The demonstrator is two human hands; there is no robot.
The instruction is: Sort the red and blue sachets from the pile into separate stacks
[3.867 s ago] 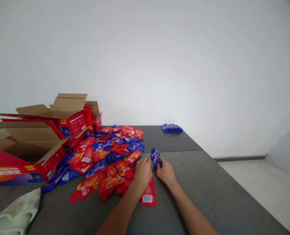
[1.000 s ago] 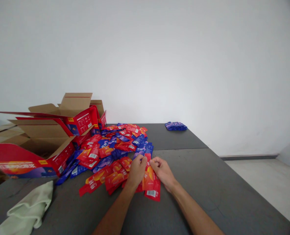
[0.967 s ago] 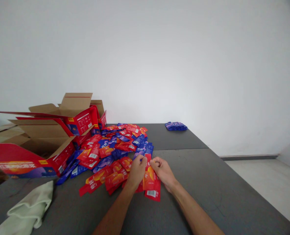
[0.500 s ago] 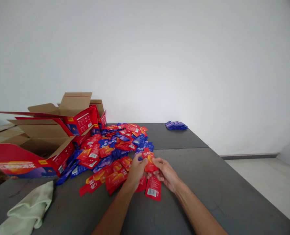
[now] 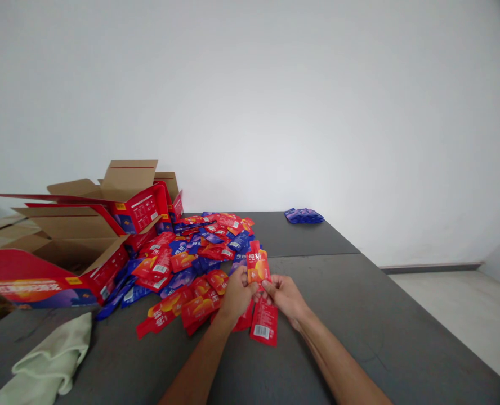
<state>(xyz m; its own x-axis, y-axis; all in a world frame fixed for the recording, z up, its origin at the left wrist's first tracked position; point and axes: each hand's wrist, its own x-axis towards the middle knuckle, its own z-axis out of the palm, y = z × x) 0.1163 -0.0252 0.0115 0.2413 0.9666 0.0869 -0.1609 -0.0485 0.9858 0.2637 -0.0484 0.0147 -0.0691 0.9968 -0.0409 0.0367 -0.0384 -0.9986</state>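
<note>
Currently pinching a red packet [image 5: 258,262] just below the frame's centre, holding its lower end between narrowed fingers of left hand [image 5: 236,292] and right hand [image 5: 289,297], probably keeping the printed front visible, near a pile [image 5: 182,261] at centre left.

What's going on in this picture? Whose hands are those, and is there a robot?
No robot here! A camera worn on a person's head looks forward and down, so you see that person's own bare hands. The left hand and right hand together hold a red packet above a dark table. To the left lies a messy heap of red and blue packets, beside open boxes. Nearer is a pale green cloth. Farther back, a small pile of blue packets lies near the wall.
</note>
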